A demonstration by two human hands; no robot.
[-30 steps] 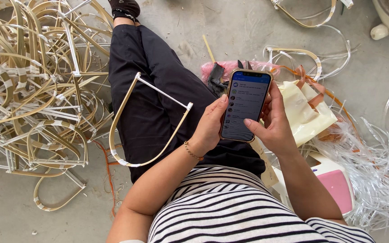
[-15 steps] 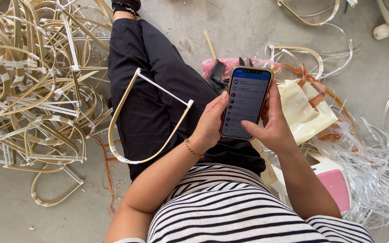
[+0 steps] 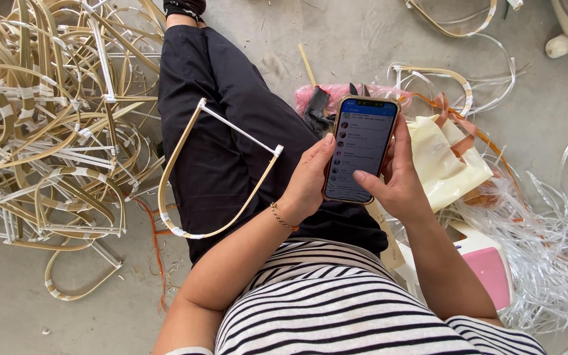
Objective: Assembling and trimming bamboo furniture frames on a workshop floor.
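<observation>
Smartphone (image 3: 361, 148) cradled upright in left hand (image 3: 309, 179), leaving right hand (image 3: 399, 182) (thumb crossing the screen) free for scrolling; bent cane frame (image 3: 213, 172) resting on lap.

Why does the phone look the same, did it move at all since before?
No. The phone sits in the same spot against the bent cane frame on the lap, held in the left hand and right hand.
</observation>
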